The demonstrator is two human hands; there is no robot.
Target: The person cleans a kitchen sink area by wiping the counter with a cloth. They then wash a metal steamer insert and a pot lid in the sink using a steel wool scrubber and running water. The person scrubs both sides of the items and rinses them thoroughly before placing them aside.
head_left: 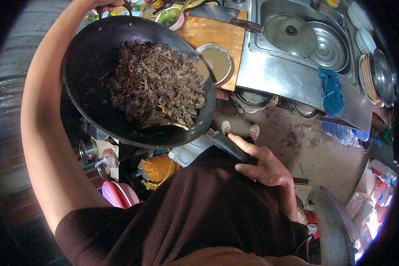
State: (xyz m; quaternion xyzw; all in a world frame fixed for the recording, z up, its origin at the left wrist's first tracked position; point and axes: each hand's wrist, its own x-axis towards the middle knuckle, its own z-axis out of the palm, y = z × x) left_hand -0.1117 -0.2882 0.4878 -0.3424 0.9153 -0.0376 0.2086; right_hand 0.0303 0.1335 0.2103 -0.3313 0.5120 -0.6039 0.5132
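Note:
A large black wok (89, 83) is held up in front of me, its rim partly over the cutting board. My left hand (110, 4), cut off by the top edge, grips the small loop handle (127, 7) on the far side. My right hand (269, 163) is closed around the long black handle (232, 146). Inside the wok lies a heap of dark brown, finely chopped food (159, 76), with some liquid near the right rim. Just beyond that rim, a round bowl of murky grey-brown liquid (217, 63) sits on the wooden cutting board (202, 31).
A cleaver (216, 12) lies on the board near a bowl of green food (169, 17). To the right, a steel sink (286, 8) contains a pan lid (286, 40) and a metal basin (329, 46). A blue cloth (332, 91) hangs over the counter edge. Stacked dishes (365, 40) stand farther right.

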